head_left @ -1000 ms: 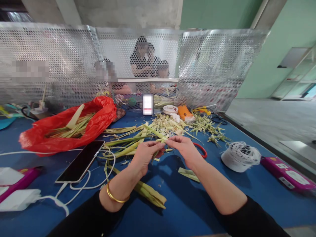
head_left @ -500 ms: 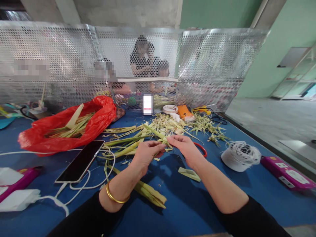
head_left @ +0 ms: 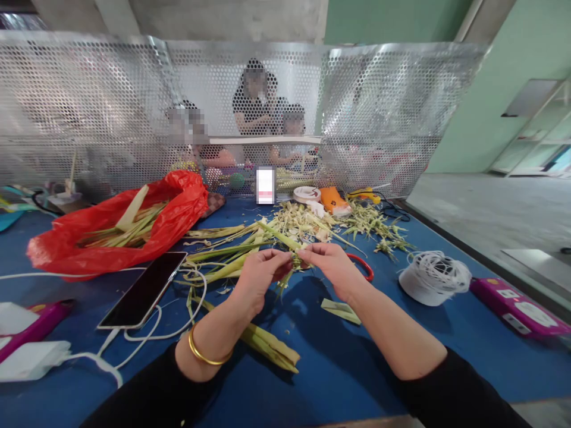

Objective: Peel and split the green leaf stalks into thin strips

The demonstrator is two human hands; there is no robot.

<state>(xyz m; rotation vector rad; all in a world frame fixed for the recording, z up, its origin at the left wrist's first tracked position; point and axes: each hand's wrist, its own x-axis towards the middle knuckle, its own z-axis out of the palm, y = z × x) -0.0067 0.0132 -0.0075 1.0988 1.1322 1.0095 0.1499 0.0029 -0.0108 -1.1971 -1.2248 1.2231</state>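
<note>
Over the middle of the blue table point(head_left: 357, 368), both my hands meet on one pale green leaf piece point(head_left: 285, 239). My left hand point(head_left: 259, 276) pinches its near end between thumb and fingers. From the other side, my right hand point(head_left: 332, 264) pinches the same piece close by, fingertips nearly touching. The piece's long flat part points away to the upper left. Thin green ends hang below the fingers; the knotted or folded part between the fingertips is mostly hidden. A red loop handle point(head_left: 368, 270) shows beside my right hand. A short cut leaf point(head_left: 339, 310) lies below my right wrist.
A red plastic bag point(head_left: 107, 255) holds leaf strips at left. Near it lies a phone point(head_left: 145, 291) with white cables. Leaf scraps point(head_left: 307, 223) and spiky green pieces point(head_left: 379, 232) lie behind my hands. White string point(head_left: 432, 276) stands right. People sit behind a perforated screen point(head_left: 379, 95).
My left hand has shifted slightly, and its fingers have turned at the leaf piece. Thin green ends now show hanging below my fingers. The view has shifted a little.
</note>
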